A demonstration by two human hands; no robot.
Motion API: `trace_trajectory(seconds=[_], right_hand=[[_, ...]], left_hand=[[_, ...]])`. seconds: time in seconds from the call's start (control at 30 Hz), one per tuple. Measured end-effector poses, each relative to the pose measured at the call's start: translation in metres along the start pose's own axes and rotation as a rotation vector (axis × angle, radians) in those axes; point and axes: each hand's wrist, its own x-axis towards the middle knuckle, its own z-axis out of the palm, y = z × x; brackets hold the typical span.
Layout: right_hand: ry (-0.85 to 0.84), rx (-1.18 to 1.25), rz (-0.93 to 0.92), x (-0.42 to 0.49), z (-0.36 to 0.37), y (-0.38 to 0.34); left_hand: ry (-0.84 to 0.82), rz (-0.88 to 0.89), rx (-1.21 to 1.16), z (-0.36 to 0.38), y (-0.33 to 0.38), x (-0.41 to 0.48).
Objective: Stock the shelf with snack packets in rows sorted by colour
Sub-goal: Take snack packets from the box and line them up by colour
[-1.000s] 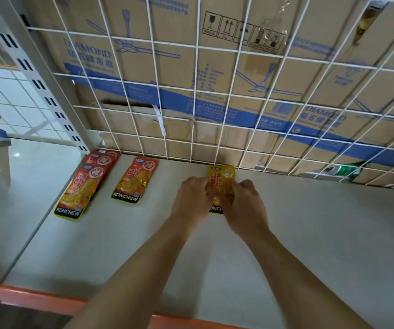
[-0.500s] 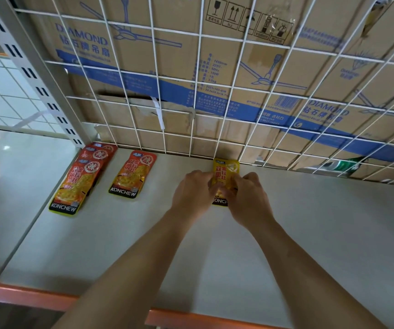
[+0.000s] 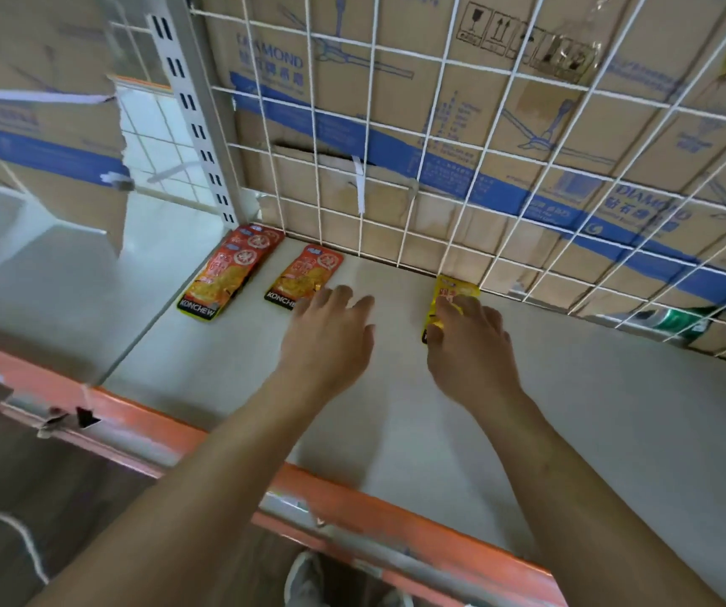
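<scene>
A yellow snack packet (image 3: 452,295) lies flat on the white shelf board (image 3: 571,422) close to the wire grid at the back. My right hand (image 3: 468,343) rests over its near half, fingertips on the packet. My left hand (image 3: 330,330) hovers apart from it, fingers spread and holding nothing, just right of a red packet (image 3: 308,273). Further left, in the back corner, a stack of red packets (image 3: 229,269) lies lengthwise.
A white wire grid (image 3: 440,168) backs the shelf, with cardboard boxes (image 3: 527,102) behind it. An orange beam (image 3: 352,501) edges the shelf front. A slotted upright post (image 3: 194,116) stands at the left. A green object (image 3: 680,319) lies behind the grid at the right.
My left hand has let go of the yellow packet and moved left toward the red packet. My right hand stays on the yellow packet. The camera has swung left and down.
</scene>
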Motion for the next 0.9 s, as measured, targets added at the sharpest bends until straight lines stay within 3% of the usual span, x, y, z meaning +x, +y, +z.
trace_trajectory(seconds=[0.2, 0.43, 0.7, 0.9], right_hand=[[-0.111, -0.004, -0.227, -0.012, 0.008, -0.063], [-0.037, -0.047, -0.501, -0.037, 0.008, -0.171], [-0.156, -0.114, -0.422, -0.065, 0.039, -0.302], [-0.097, -0.070, -0.449, -0.084, 0.040, -0.398]], left_hand=[[0.009, -0.252, 0.012, -0.032, -0.047, -0.065], [0.118, -0.411, 0.010, -0.067, -0.128, -0.122], [0.189, -0.445, -0.002, -0.093, -0.270, -0.190], [0.314, -0.385, 0.097, -0.127, -0.356, -0.219]])
